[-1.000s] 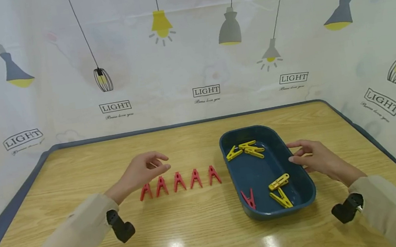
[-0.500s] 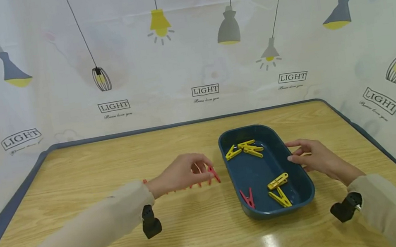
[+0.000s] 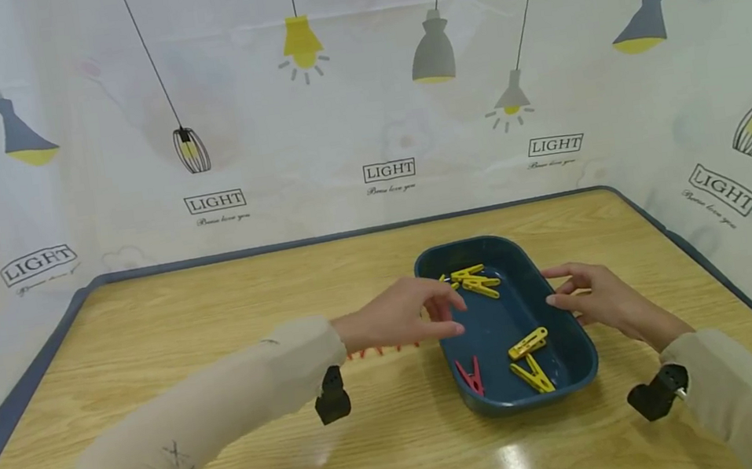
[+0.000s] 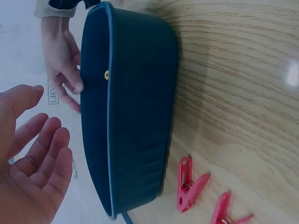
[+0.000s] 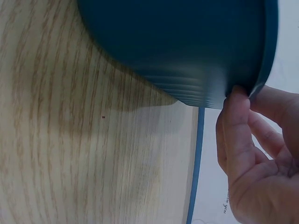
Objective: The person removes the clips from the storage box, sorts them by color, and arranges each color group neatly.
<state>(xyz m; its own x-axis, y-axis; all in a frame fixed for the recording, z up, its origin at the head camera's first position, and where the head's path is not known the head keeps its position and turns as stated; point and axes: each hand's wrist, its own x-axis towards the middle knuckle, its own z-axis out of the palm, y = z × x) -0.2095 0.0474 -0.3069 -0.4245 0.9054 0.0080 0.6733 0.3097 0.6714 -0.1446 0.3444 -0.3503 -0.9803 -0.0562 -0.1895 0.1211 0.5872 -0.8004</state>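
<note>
From where I stand, the person's right hand (image 3: 595, 301) pinches the side of the blue bin (image 3: 513, 407), thumb over the rim, fingers against the outer wall. The left hand (image 3: 401, 314) hangs over the opposite rim, thumb and fingertips well apart (I see nothing between them). Just beyond those loose fingertips lie some yellow pegs (image 3: 478, 284), one partly hidden behind the hand; two yellow pegs (image 3: 526, 345) sit nearer the right hand's grip. Below the left thumb, in the bin's near corner, rests a lone red peg (image 3: 474, 385). More red pegs (image 4: 194, 193) lie on the table outside the bin, mostly screened by the left hand and forearm.

I'd judge this a reach into the bin, probably for that lone red peg. The next move seems to call for lowering the left fingertips to it and closing them, the right hand steadying the bin.
</note>
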